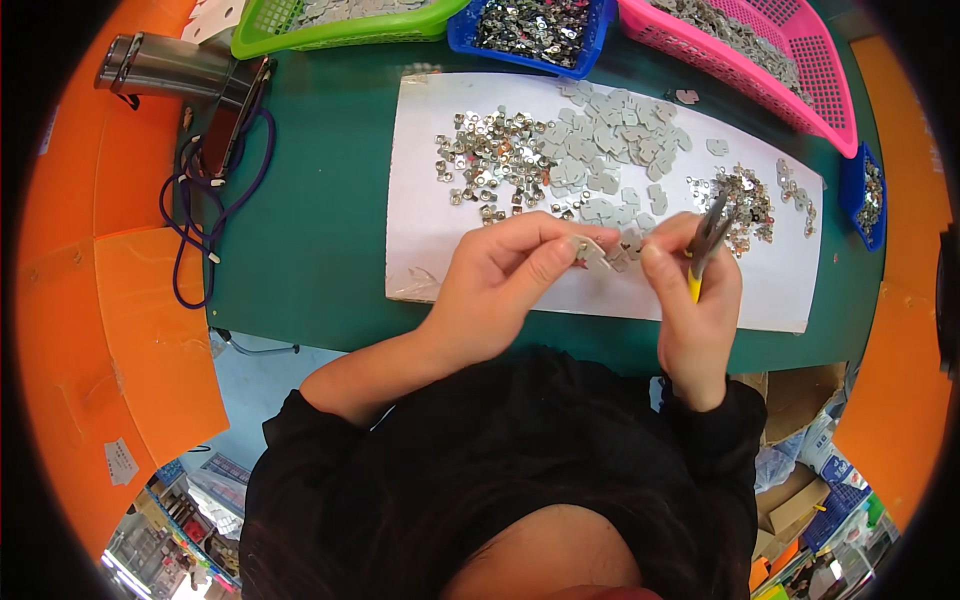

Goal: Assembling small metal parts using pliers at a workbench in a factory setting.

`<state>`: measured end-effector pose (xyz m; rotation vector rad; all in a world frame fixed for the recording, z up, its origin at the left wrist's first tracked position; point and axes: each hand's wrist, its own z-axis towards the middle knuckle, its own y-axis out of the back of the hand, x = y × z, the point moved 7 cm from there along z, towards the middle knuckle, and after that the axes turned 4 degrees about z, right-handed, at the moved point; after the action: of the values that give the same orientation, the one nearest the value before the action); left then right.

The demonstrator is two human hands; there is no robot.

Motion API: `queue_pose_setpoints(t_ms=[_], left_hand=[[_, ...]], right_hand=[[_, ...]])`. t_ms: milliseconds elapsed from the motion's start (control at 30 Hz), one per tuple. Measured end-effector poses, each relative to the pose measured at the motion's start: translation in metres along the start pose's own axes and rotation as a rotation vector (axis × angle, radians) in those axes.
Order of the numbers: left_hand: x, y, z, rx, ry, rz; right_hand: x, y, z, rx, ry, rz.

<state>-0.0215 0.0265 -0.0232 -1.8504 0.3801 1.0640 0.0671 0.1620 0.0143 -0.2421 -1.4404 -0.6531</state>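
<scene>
Between thumb and fingers, my left hand (510, 275) pinches a small flat grey plate (592, 253) above the near edge of a white board. My right hand (698, 300) is closed round pliers (708, 240) with a yellow handle, their dark jaws pointing away from me. Its thumb and forefinger meet close to the grey plate; whether they also pinch a tiny part is too small to tell. Beyond my hands lie a heap of grey plates (625, 135), a pile of shiny metal clips (490, 160) on the left and smaller metal pieces (745, 205) on the right.
The white board (420, 240) rests on a green table (300, 220). Along the far side stand a green basket (340, 38), a blue bin (570, 70) and a pink basket (830, 90), all filled with parts. A small blue tray (870, 200), a steel flask (170, 68) and a purple cord (262, 160) flank them.
</scene>
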Motion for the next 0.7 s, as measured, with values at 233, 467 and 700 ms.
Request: queue_pose_setpoints(t_ms=[233,467,700], left_hand=[[-0.048,-0.019,-0.017,-0.062,-0.877,1.143],[-0.053,-0.022,-0.028,-0.15,-1.02,1.362],[-0.044,-0.011,-0.022,-0.184,-0.888,1.129]], right_hand=[[-0.009,-0.041,-0.017,0.204,-0.788,0.968],[-0.008,-0.042,-0.02,0.262,-0.834,0.954],[0.021,-0.017,0.002,0.196,-0.096,0.107]])
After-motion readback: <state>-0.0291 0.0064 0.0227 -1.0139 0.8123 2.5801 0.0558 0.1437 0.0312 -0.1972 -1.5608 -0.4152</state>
